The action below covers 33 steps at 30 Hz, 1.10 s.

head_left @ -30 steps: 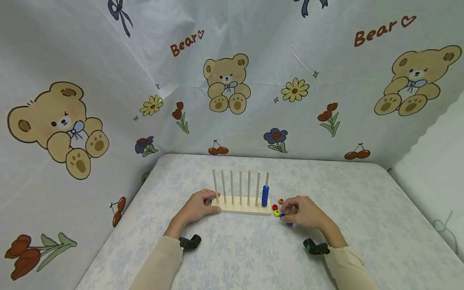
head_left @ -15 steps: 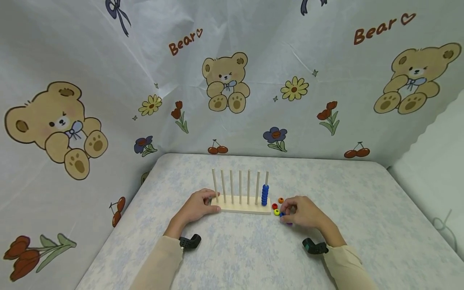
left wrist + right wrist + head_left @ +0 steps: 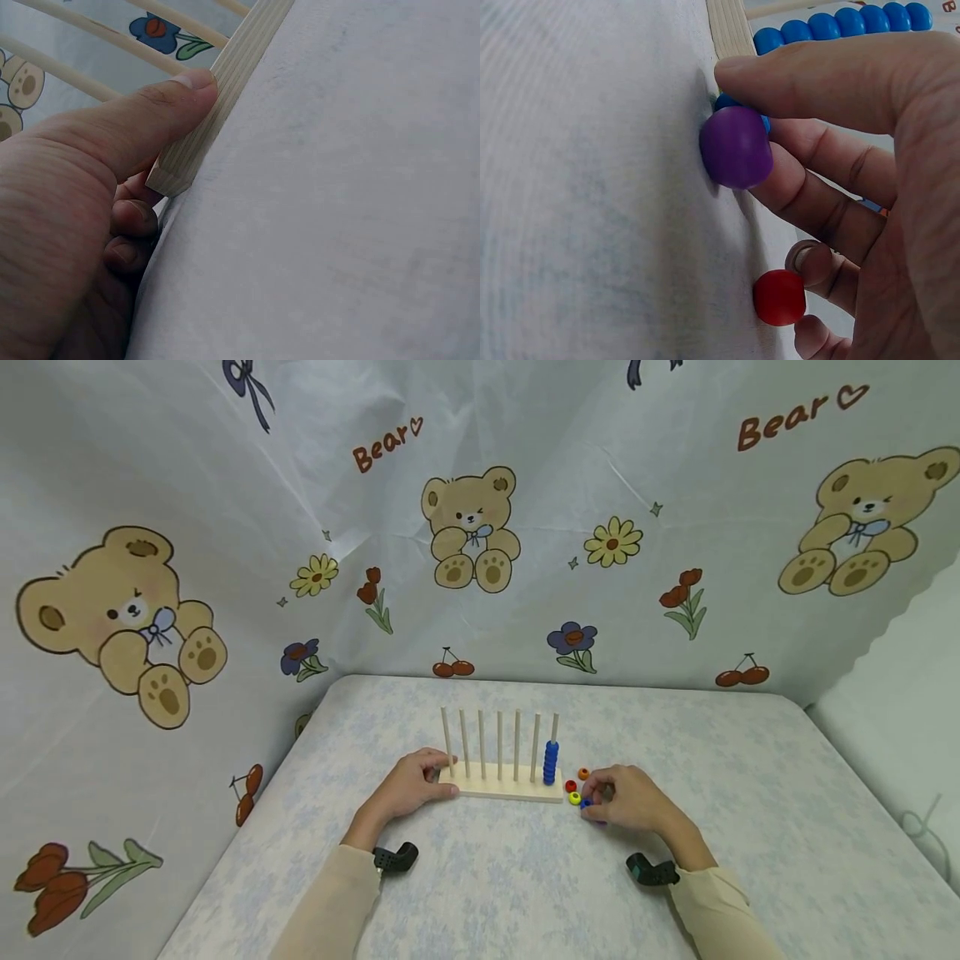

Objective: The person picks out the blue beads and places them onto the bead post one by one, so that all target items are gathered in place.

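Observation:
A wooden peg rack's base (image 3: 510,788) stands on the table, with several upright pegs. Its rightmost peg carries a stack of blue beads (image 3: 551,763); the other pegs are bare. My left hand (image 3: 411,785) grips the base's left end, thumb (image 3: 191,94) along the front edge and fingers behind. My right hand (image 3: 632,798) is low on the table right of the rack, thumb and finger pinching a loose blue bead (image 3: 587,804). A purple bead (image 3: 736,148) sits just in front of that blue one. Near the lower fingers lies a red bead (image 3: 780,298).
Between rack and right hand lie a yellow bead (image 3: 574,798), another red bead (image 3: 571,786) and an orange bead (image 3: 583,773). The pale patterned table (image 3: 480,885) meets a bear-printed cloth (image 3: 525,618) at the back. A cable (image 3: 926,835) hangs at the right.
Both hands, the rack and the beads keep nearly the same places. Only the head view shifts slightly.

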Each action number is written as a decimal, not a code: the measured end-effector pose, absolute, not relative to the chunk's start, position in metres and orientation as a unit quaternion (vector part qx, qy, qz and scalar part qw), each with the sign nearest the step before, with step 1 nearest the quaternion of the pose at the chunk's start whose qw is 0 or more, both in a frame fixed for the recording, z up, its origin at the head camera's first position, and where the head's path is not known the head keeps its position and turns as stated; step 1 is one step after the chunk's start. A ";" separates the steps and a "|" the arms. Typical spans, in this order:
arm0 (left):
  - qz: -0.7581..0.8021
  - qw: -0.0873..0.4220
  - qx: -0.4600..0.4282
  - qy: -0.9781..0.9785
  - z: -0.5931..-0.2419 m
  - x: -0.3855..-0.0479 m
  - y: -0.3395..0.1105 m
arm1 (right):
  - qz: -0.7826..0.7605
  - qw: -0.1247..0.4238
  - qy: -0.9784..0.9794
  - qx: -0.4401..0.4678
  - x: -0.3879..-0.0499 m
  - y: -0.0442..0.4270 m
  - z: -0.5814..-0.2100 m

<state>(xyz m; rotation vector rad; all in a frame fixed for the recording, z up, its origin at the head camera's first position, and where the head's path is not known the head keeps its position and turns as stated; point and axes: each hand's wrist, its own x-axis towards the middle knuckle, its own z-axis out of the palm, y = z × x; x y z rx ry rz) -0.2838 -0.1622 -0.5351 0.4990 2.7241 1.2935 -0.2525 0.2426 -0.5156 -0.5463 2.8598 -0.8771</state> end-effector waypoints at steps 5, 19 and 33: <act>0.417 0.034 0.172 0.892 -0.534 -0.285 -0.159 | -0.288 0.045 0.939 -0.182 -0.252 0.245 -0.514; 0.418 0.030 0.165 0.893 -0.541 -0.287 -0.159 | -0.269 0.042 0.945 -0.180 -0.254 0.244 -0.512; 0.425 0.033 0.168 0.889 -0.541 -0.286 -0.163 | -0.283 0.048 0.941 -0.181 -0.251 0.242 -0.515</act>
